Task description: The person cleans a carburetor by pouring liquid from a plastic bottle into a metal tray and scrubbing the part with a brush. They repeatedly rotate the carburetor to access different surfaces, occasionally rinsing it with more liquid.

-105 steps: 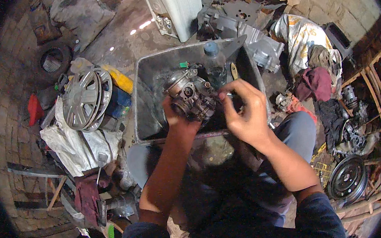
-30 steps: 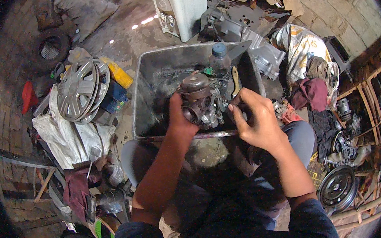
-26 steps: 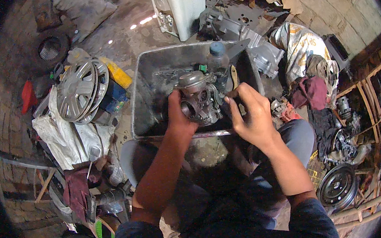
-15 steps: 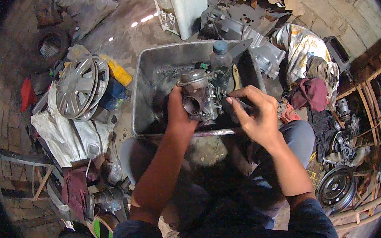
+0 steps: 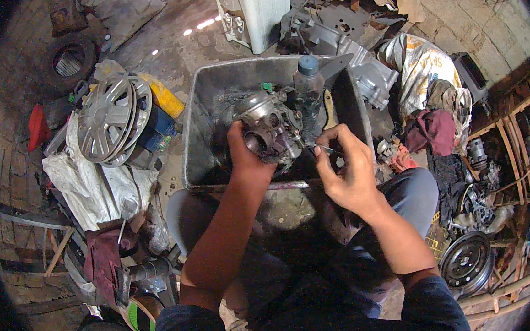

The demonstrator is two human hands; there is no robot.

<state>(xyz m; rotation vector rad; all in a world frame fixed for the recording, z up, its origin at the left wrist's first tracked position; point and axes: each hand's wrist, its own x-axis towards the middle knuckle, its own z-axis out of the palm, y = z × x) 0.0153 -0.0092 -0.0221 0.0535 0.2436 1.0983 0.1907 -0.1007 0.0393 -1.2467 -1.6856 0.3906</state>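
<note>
My left hand (image 5: 249, 160) is wrapped round a grey metal carburetor (image 5: 266, 116), holding it tilted over a dark plastic basin (image 5: 190, 121). The round bore of the carburetor faces me. Close to its right side, the thumb and index finger of my right hand (image 5: 353, 173) pinch a thin tool (image 5: 334, 152). Its tip points at the carburetor, but I cannot tell whether they touch, and its exact kind is mostly hidden by my fingers. Inside the basin, to the right, stand a clear bottle (image 5: 309, 92) with a blue cap and a wooden-handled paintbrush (image 5: 329, 108).
Wheel covers (image 5: 107, 122) and a white sack (image 5: 87, 187) lie at the left. A white box (image 5: 258, 11) stands behind the basin. Metal engine casings (image 5: 367, 74), a maroon cloth (image 5: 432, 132) and a black wheel rim (image 5: 467, 262) are on the right. My knees flank the basin.
The carburetor has been tipped over to the left in my left hand. My right hand has shifted slightly down, and a little more space shows between it and the carburetor.
</note>
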